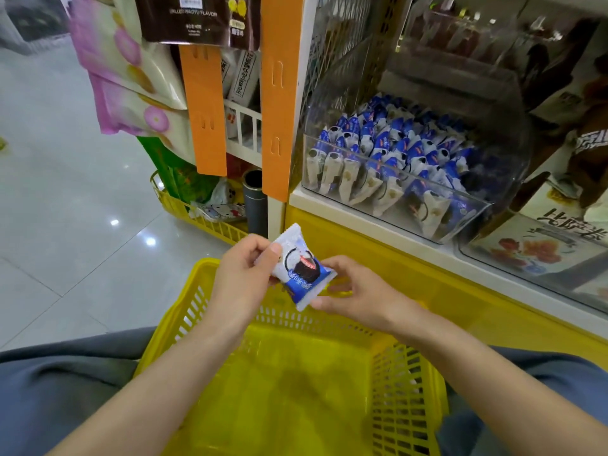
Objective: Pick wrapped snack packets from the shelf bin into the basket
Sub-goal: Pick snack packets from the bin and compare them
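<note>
At frame centre we hold one snack packet [301, 269] between both hands: left hand [243, 269] pinching its upper corner, right hand [357, 292] its lower edge. It hangs above the yellow basket [404, 396], seemingly empty. Next we should release it, then return to the shelf bin [473, 212], upper right.

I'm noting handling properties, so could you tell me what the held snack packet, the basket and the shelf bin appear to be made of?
Snack packet: thin glossy plastic film, judging by its sheen and crimped, serrated end seal.
Basket: yellow moulded plastic, fairly matte, with slotted lattice walls and a solid floor.
Shelf bin: clear rigid plastic, probably acrylic; the packets show through its front and the edges catch reflections.
</note>
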Available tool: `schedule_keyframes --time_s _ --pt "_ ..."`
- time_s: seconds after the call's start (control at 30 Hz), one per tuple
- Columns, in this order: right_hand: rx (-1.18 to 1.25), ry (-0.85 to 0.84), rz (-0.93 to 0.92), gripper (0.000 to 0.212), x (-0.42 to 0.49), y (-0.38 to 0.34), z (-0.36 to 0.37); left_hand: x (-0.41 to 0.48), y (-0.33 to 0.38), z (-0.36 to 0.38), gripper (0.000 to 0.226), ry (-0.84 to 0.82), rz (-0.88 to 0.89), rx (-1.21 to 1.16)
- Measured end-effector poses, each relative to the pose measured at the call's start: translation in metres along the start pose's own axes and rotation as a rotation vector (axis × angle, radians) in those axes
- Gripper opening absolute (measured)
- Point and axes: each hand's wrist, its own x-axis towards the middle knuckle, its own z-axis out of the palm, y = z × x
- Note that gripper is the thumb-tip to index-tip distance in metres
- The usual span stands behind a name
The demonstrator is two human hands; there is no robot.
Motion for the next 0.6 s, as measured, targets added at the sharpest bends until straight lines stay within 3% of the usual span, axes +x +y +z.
schedule_keyframes --time_s 0.07,0.13,0.2,0.33,0.53,0.6 --pt "-0.052 0.09 -0.072 0.05 0.001 -0.003 0.004 0.003 0.003 -0.003 0.019 -0.037 0.149 0.163" --pt "0.053 0.163 -0.199 0.03 0.003 -0.007 0.008 0.0 0.005 -0.004 0.02 -0.099 0.271 0.306" --pt "0.113 0.219 -0.292 0.009 0.002 -0.008 0.01 -0.006 0.004 -0.002 0.018 -0.157 0.315 0.375" --pt "0.154 0.278 -0.319 0.008 0.003 -0.006 0.01 -0.008 0.001 0.001 0.02 -0.189 0.302 0.386" --pt "-0.386 0.467 -0.568 0.014 -0.002 -0.002 0.007 -0.002 -0.002 0.002 0.024 -0.26 0.106 0.202" --pt "-0.455 0.5 -0.577 0.019 -0.004 -0.003 0.006 0.0 -0.002 0.004 0.024 -0.268 0.072 0.161"
